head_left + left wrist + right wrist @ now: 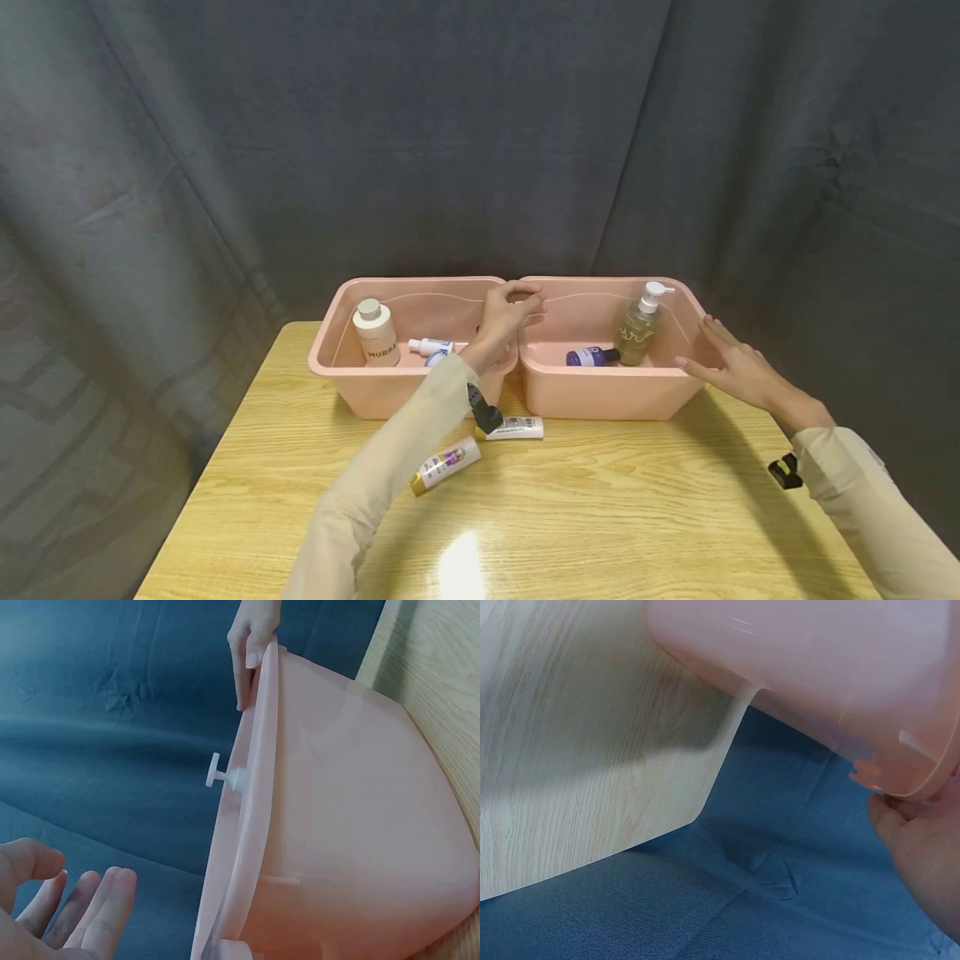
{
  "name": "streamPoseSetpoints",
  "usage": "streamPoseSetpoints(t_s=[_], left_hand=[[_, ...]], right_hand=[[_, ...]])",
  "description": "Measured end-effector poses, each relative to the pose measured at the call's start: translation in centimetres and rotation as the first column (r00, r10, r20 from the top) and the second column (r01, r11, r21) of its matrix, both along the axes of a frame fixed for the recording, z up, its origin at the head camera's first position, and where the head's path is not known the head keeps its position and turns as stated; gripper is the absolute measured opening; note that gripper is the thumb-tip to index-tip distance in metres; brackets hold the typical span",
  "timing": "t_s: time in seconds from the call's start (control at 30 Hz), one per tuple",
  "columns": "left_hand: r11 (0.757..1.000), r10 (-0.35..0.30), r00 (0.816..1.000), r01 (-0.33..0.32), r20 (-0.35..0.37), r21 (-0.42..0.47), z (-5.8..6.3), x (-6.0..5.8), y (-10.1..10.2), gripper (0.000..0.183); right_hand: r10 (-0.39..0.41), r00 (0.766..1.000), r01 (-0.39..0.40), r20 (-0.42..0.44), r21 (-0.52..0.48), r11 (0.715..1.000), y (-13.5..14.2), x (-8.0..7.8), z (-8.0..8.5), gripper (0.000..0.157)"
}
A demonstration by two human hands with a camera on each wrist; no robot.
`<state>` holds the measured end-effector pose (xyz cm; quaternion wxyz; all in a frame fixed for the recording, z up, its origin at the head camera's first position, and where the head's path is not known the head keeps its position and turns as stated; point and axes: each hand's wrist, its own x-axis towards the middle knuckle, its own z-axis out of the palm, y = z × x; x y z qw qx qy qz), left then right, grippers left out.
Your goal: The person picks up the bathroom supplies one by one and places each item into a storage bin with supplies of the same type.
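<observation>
My left hand (510,312) hovers over the meeting rims of two pink bins, its fingers loosely bent and holding nothing; in the left wrist view a gap shows between thumb and fingers (112,900). The right hand (738,371) touches the right end of the right bin (600,398), fingers straight along its rim and thumb at the near corner. In that bin stands a clear pump bottle (636,335) with a white pump, beside a lying small blue bottle (587,357). The left bin (390,393) has a white bottle (377,335) and white-and-blue tubes (431,346), partly hidden by my left arm.
On the wooden table (600,517), in front of the bins, lie a white tube with a gold cap (448,463) and another white tube (519,428), partly covered by the left wrist strap. A dark curtain (450,150) hangs behind. The table edge (700,817) is near the right bin.
</observation>
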<state>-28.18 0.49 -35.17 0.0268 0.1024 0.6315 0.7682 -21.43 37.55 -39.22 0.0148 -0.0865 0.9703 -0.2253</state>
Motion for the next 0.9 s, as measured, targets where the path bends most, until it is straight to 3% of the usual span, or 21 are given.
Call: streamPoseSetpoints(t_s=[0.6, 0.77, 0.9], left_hand=[[0.996, -0.039, 0.995, 0.031, -0.092, -0.080, 0.2, 1.5, -1.1, 0.019], [0.995, -0.060, 0.989, 0.049, -0.135, -0.082, 0.2, 1.9, -1.3, 0.019], [0.988, -0.062, 0.979, 0.033, -0.195, -0.148, 0.1, 2.3, -1.7, 0.017]], right_hand=[[0.002, 1.000, -0.002, -0.001, 0.001, 1.000, 0.1, -0.1, 0.0, 0.095], [0.002, 1.000, -0.002, 0.003, 0.005, 1.000, 0.0, -0.1, 0.0, 0.096], [0.001, 1.000, -0.001, 0.002, 0.005, 1.000, 0.1, -0.1, -0.1, 0.096]])
